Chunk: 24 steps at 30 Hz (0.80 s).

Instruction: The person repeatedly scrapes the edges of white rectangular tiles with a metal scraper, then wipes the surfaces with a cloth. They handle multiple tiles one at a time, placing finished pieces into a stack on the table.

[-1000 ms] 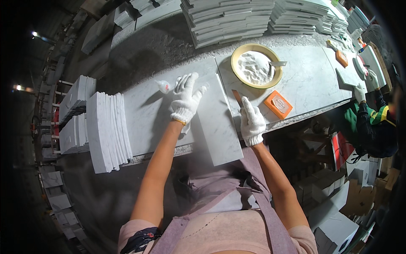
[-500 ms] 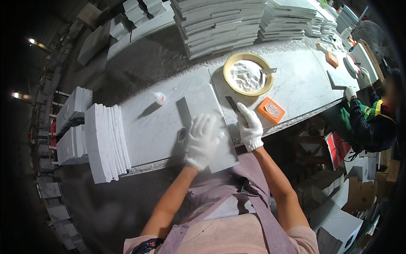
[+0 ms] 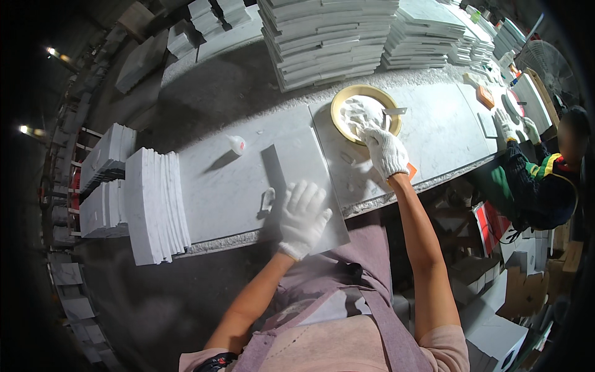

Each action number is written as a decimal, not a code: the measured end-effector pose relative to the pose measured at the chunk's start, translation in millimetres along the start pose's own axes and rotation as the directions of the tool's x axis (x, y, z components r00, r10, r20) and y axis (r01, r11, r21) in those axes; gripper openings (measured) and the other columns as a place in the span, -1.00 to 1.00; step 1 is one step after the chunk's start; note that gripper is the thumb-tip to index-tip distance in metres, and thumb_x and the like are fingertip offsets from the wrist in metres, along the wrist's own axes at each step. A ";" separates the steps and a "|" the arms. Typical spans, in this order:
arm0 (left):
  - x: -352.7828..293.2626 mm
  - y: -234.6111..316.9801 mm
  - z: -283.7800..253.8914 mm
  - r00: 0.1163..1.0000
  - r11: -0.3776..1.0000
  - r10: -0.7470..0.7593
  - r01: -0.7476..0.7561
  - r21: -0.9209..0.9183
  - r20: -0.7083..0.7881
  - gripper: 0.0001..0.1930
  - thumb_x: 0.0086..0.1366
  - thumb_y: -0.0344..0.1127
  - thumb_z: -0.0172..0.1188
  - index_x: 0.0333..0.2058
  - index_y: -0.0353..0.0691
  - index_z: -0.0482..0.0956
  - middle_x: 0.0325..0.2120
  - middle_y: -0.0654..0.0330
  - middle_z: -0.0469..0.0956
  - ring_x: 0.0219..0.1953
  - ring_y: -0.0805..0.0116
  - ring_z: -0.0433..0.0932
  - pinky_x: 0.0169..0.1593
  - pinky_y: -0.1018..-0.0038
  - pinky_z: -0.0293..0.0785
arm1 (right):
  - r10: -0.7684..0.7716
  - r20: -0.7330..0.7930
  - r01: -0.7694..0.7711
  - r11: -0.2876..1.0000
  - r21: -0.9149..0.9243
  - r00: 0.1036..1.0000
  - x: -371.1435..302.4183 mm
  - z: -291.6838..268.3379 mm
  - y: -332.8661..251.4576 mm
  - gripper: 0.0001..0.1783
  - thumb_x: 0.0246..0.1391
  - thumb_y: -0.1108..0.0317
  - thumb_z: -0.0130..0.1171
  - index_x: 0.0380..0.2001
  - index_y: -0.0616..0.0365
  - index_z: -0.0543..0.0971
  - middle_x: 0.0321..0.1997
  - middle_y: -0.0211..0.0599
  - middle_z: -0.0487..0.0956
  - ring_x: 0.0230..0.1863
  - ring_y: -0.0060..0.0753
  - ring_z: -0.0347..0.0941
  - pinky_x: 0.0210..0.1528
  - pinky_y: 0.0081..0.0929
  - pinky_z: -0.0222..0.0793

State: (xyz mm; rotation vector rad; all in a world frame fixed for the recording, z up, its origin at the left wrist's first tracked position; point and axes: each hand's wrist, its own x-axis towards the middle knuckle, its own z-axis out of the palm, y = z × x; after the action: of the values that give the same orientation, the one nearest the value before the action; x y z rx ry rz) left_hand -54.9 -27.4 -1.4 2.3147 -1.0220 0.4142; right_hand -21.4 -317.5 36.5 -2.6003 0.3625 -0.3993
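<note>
Lying under left fingers (image 3: 308,197): slab (image 3: 316,180)

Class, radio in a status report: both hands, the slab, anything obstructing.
Left hand flat on grey stone slab. Right hand reaching into yellow bowl of white paste. Small white bottle stands apart, nothing obstructing.

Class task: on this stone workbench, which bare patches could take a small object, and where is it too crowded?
Free: the bench between the upright tile stack and the small bottle; also the stretch right of the yellow bowl. Crowded: the flat tile under the left hand, and the bowl, where the right hand reaches.
</note>
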 end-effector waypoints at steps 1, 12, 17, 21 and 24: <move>0.0 0.2 -0.8 1.000 1.000 -0.001 0.001 -0.007 0.002 -0.47 0.16 -0.22 0.44 0.12 -0.20 0.63 0.18 0.02 0.55 0.36 -0.11 0.42 0.47 -0.14 0.24 | 0.091 0.040 -0.093 0.994 0.054 0.995 3.2 3.4 1.3 -0.72 0.32 0.22 0.18 -0.06 0.01 0.79 -0.23 -0.02 0.74 -0.19 0.08 0.68 -0.10 -0.16 0.56; 0.4 0.6 -2.2 1.000 0.999 0.004 -0.005 -0.041 -0.022 -0.50 0.18 -0.24 0.45 0.10 -0.22 0.65 0.17 0.00 0.56 0.34 -0.14 0.43 0.46 -0.14 0.24 | 0.303 0.135 -0.332 0.865 0.375 0.943 11.3 20.3 18.7 -0.67 0.30 0.27 0.19 0.01 0.10 0.78 -0.47 -0.28 0.69 -0.48 -0.45 0.56 -0.32 -0.40 0.48; 1.5 1.1 -4.6 1.000 0.999 -0.004 0.004 -0.051 -0.011 -0.51 0.20 -0.21 0.45 0.09 -0.23 0.66 0.17 0.00 0.56 0.34 -0.13 0.43 0.47 -0.14 0.25 | 0.306 0.111 -0.324 0.853 0.409 0.945 6.7 24.2 18.7 -0.67 0.31 0.28 0.22 0.04 0.13 0.77 -0.42 -0.30 0.71 -0.46 -0.50 0.56 -0.32 -0.42 0.47; 2.8 1.6 -7.9 1.000 0.999 -0.013 0.014 -0.048 0.020 -0.50 0.18 -0.22 0.46 0.10 -0.22 0.66 0.19 0.01 0.56 0.35 -0.13 0.43 0.47 -0.14 0.24 | 0.305 0.054 -0.298 0.852 0.430 0.951 -0.7 21.1 10.3 -0.66 0.32 0.27 0.23 0.06 0.14 0.76 -0.38 -0.32 0.72 -0.45 -0.55 0.55 -0.33 -0.45 0.46; 2.1 1.5 -9.2 1.000 0.999 -0.011 0.011 -0.040 0.018 -0.49 0.17 -0.23 0.48 0.10 -0.22 0.67 0.21 0.01 0.56 0.35 -0.12 0.43 0.48 -0.13 0.24 | 0.354 0.197 -0.395 0.674 0.624 0.914 -8.0 16.3 -5.4 -0.68 0.37 0.30 0.25 0.10 0.10 0.76 -0.34 -0.43 0.72 -0.43 -0.69 0.52 -0.38 -0.55 0.40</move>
State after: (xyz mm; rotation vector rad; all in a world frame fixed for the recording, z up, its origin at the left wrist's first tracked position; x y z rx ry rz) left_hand -55.1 -23.7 7.5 2.2916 -1.0165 0.3663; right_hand -22.2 -303.5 23.8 -1.7798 0.6018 -0.2378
